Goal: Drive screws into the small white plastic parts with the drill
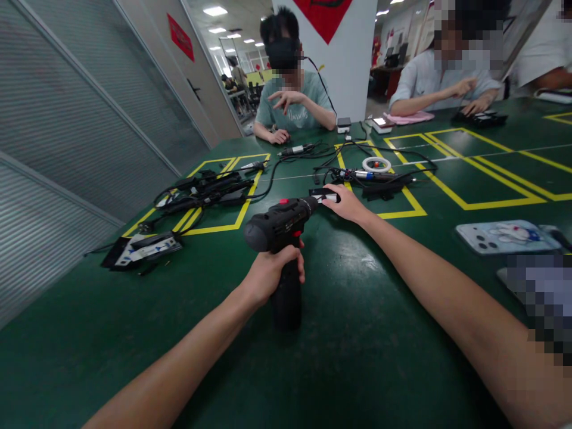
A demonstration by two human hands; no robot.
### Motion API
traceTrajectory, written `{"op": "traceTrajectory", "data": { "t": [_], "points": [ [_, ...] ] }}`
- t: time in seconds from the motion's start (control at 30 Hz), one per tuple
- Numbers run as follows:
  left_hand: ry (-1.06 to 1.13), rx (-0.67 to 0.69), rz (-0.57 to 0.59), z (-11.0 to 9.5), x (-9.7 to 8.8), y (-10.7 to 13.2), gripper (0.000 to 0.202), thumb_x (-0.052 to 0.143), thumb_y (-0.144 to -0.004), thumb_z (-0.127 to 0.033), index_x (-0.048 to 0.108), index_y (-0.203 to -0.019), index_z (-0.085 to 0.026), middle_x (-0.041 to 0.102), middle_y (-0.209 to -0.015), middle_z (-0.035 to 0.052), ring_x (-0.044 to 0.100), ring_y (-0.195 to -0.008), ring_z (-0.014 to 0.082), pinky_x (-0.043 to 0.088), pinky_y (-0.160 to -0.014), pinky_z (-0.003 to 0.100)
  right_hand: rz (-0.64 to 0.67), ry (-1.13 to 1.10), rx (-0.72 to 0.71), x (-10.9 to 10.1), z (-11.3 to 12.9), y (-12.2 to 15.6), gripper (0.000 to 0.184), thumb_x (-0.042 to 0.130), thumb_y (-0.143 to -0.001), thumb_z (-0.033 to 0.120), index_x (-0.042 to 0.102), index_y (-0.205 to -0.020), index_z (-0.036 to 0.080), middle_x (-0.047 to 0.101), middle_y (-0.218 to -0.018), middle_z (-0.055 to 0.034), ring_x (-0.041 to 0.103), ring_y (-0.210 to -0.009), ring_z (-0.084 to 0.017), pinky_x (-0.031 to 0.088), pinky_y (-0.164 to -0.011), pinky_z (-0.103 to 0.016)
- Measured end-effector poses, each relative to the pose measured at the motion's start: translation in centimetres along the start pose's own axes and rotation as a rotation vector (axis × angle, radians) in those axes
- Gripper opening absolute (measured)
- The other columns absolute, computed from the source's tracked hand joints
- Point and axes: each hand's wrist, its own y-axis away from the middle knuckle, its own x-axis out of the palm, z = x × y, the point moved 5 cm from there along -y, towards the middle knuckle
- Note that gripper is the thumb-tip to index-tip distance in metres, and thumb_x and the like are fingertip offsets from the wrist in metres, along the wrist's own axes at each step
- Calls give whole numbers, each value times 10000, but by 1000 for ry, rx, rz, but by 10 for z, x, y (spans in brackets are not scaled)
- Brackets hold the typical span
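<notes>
My left hand (272, 271) is wrapped round the grip of a black cordless drill (286, 220) with red details. The drill stands upright over the green table, its chuck pointing forward and to the right. My right hand (346, 204) reaches forward and closes on a small black-and-white piece (328, 196) right by the drill's front end. What exactly this piece is, and whether the drill's tip touches it, I cannot make out. Part of it is hidden by my fingers.
Tangled black cables and tools (210, 190) lie at the left. A black pouch (145, 250) is nearer. Behind my right hand are pen-like tools (366, 176) and a white ring (376, 165). A phone (507, 236) lies right. Two people sit across the green table (357, 333).
</notes>
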Motion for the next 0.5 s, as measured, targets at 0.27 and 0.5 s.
{"op": "traceTrajectory", "data": {
  "t": [0.27, 0.5],
  "points": [
    [-10, 3, 0, -1, 1, 1, 189, 573, -805, -274, 538, -959, -170, 585, -607, -31, 577, -511, 158, 469, -538, 281, 0, -16, 3, 0, -1, 0, 459, 659, -841, 342, 615, -1283, 226, 601, -1263, -89, 594, -1118, -254, 451, -1033, -423],
    [-24, 15, 9, 0, 0, 0, 193, 565, -816, -274, 537, -976, -169, 589, -614, -29, 578, -518, 163, 467, -543, 285, 10, -15, 1, 0, 1, -1, 456, 661, -836, 333, 616, -1278, 230, 612, -1247, -84, 579, -1131, -260, 442, -1038, -437]
  ]
}}
